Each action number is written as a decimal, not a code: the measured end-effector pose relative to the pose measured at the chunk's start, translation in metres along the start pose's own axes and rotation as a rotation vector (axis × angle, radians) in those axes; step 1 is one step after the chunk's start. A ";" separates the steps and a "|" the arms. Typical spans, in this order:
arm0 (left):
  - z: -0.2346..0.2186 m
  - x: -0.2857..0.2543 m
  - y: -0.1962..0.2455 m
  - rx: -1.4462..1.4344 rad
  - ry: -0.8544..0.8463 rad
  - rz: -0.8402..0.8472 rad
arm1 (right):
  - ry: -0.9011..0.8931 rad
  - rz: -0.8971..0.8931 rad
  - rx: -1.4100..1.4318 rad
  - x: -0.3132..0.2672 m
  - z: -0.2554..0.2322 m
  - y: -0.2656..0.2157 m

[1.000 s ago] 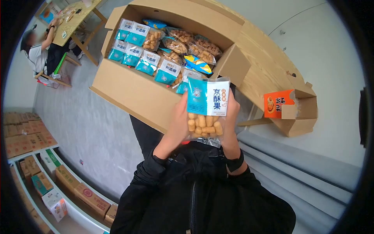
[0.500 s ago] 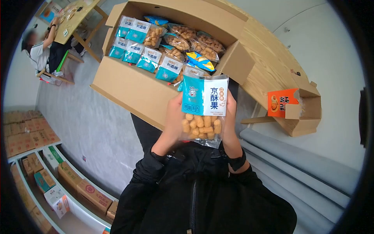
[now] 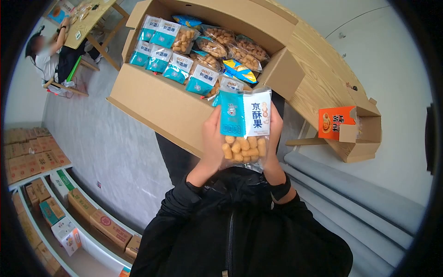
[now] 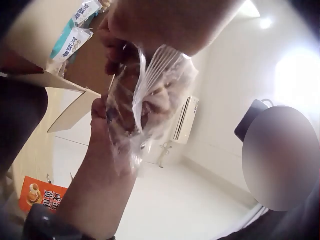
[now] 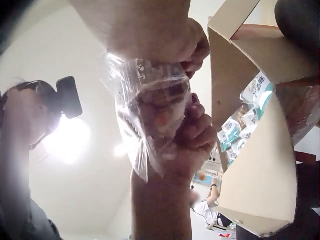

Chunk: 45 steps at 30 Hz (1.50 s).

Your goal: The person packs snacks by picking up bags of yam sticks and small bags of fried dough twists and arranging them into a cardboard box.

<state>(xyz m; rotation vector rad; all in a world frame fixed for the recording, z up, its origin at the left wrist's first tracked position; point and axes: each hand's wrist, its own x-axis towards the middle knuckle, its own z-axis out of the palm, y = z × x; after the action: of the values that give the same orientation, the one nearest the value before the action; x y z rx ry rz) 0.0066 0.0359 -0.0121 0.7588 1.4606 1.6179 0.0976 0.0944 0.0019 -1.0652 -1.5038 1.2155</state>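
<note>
A clear snack bag (image 3: 244, 124) with a teal and white label is held upright between both hands, in front of the open carton (image 3: 152, 108). My left hand (image 3: 213, 141) grips its left edge, my right hand (image 3: 274, 138) its right edge. In the left wrist view the bag's clear back and seam (image 4: 145, 100) show; in the right wrist view the fingers curl behind the bag (image 5: 155, 110). Inside the carton lie rows of similar teal and white bags (image 3: 177, 68), with brown snack bags (image 3: 244, 57) and a blue-yellow packet (image 3: 240, 70) beside them.
The carton rests by a wooden table (image 3: 323, 60). An orange box with an open cardboard flap (image 3: 338, 123) stands on the table's right part. Shelves with boxes (image 3: 108, 226) are at lower left. A seated person (image 3: 48, 60) is at another table, upper left.
The bag has stayed between both hands, tilting slightly and shifting a little. The carton and orange box appear slightly farther right in the view than a second ago.
</note>
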 end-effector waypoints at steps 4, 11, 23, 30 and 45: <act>-0.006 0.010 0.019 -0.148 -0.069 -0.092 | -0.157 0.149 0.196 0.015 -0.008 -0.008; -0.027 0.046 0.057 0.155 -0.435 0.086 | -0.489 0.206 0.054 0.024 -0.025 0.005; -0.033 0.083 0.081 0.470 -0.281 0.188 | -0.329 0.210 0.109 0.038 -0.077 0.011; -0.076 0.177 0.068 0.560 0.073 0.376 | -0.045 0.293 0.077 0.030 -0.110 0.019; -0.104 0.238 -0.011 0.929 0.201 0.299 | 0.071 0.336 0.048 0.022 -0.111 0.034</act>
<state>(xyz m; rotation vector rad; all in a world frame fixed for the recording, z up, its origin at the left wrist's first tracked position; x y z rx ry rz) -0.1978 0.1906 -0.0579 1.3981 2.3710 1.1776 0.2037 0.1436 -0.0168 -1.3520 -1.2681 1.4178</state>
